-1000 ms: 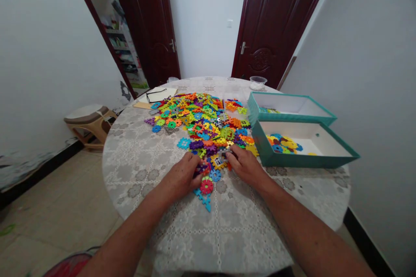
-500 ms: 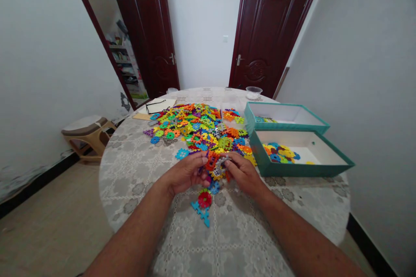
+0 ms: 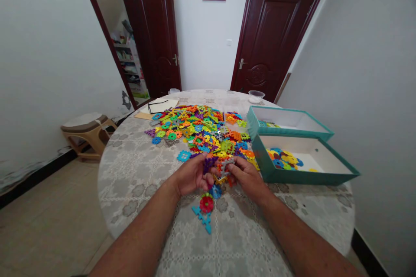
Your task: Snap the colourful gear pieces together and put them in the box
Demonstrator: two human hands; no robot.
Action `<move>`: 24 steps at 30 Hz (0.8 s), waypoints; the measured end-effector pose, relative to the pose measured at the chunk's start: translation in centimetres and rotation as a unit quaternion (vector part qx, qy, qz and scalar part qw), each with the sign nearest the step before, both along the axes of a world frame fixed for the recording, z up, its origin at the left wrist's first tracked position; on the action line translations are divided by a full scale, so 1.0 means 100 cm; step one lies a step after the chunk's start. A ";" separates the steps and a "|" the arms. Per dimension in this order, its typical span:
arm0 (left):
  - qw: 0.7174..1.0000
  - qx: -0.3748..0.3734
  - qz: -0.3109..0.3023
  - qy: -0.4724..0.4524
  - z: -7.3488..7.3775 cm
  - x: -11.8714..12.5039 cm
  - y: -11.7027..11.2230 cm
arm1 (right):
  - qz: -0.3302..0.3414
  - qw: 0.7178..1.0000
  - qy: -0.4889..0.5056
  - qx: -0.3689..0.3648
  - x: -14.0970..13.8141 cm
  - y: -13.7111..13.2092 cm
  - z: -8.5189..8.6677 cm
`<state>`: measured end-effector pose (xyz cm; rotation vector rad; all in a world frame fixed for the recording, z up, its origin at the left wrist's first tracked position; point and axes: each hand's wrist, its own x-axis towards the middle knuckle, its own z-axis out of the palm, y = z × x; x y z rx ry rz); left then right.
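Fingers of the left hand [image 3: 190,177] are closed on a purple piece [image 3: 209,163], and the right hand [image 3: 248,177] pinches a grey piece [image 3: 226,165] that touches it. Both are held at the near edge of the pile [image 3: 198,127] of coloured plastic pieces on the round table [image 3: 136,169]; I cannot tell whether they clear the cloth. Nearer than the pile, just below the hands, lie a red round piece [image 3: 206,204] and a blue piece [image 3: 203,218]. Right of the pile stand two open teal boxes: the nearer box [image 3: 292,176] holds a few pieces, and the farther box [image 3: 260,117] sits behind it. At the pile's far left, glasses [image 3: 154,106] rest on paper [image 3: 169,103].
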<state>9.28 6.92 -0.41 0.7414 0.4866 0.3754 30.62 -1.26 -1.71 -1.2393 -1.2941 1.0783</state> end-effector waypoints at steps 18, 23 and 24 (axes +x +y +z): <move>0.838 0.420 0.240 0.252 0.008 -0.009 0.005 | 0.031 0.968 -0.251 0.005 0.035 -0.007 0.056; 0.765 0.438 0.356 0.310 0.010 -0.019 0.018 | -0.131 0.924 -0.359 0.031 0.095 0.031 0.106; 0.759 0.438 0.365 0.314 0.008 -0.020 0.020 | -0.189 0.900 -0.391 0.039 0.109 0.042 0.114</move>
